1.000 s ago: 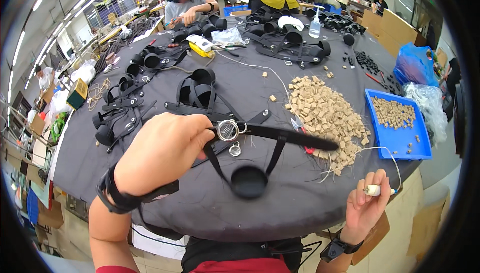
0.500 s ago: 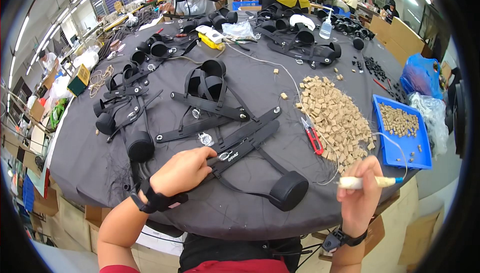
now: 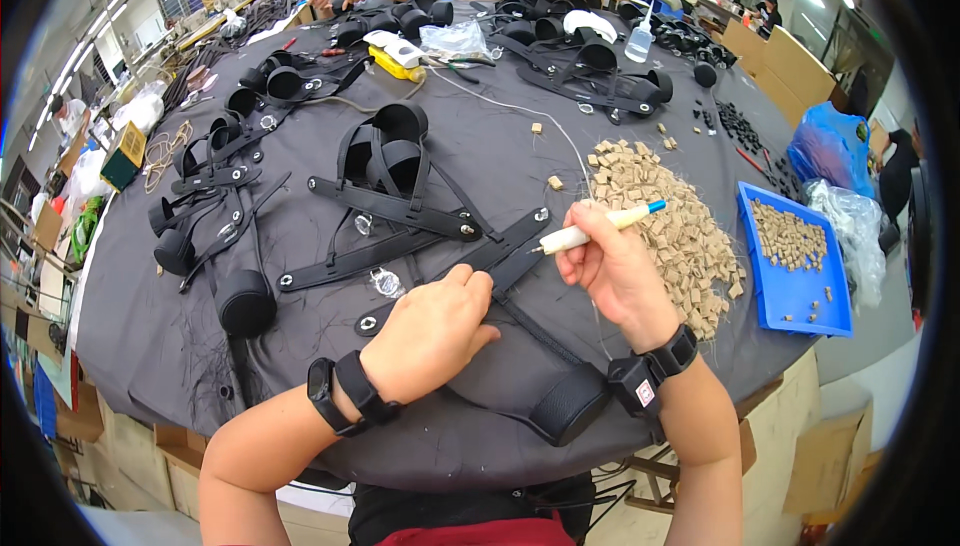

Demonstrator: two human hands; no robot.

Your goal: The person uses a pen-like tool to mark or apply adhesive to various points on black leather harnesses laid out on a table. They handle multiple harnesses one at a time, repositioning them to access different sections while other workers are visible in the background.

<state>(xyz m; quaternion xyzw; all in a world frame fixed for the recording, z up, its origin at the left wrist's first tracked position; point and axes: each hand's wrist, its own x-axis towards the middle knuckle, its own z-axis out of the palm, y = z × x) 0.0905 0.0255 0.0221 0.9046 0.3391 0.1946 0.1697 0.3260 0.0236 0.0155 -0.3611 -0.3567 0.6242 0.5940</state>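
A black strap (image 3: 515,264) with metal snaps lies across the dark cloth in front of me. My left hand (image 3: 432,331) rests over the strap's near part, fingers curled down on it; the fingertips are hidden. In my right hand (image 3: 618,276) is a corded pen-shaped tool (image 3: 585,234) with a cream handle, a blue rear end and a thin metal tip. The tip points left, just over the strap's far end. A black round cup (image 3: 568,404) hangs off the assembly near the table edge. Behind the left hand lies a clear plastic piece (image 3: 386,283).
Right of the tool is a heap of small tan pieces (image 3: 665,221), beside a blue tray (image 3: 798,321) with more. Other black strap assemblies (image 3: 385,161) spread leftward and back. A yellow and white device (image 3: 398,58) and squeeze bottle (image 3: 639,39) stand behind. Co-workers sit and stand beyond.
My right hand has brought the pen-shaped tool left, from the table's right edge to over the strap, turning its tip with it. My left hand has moved slightly right along the strap.
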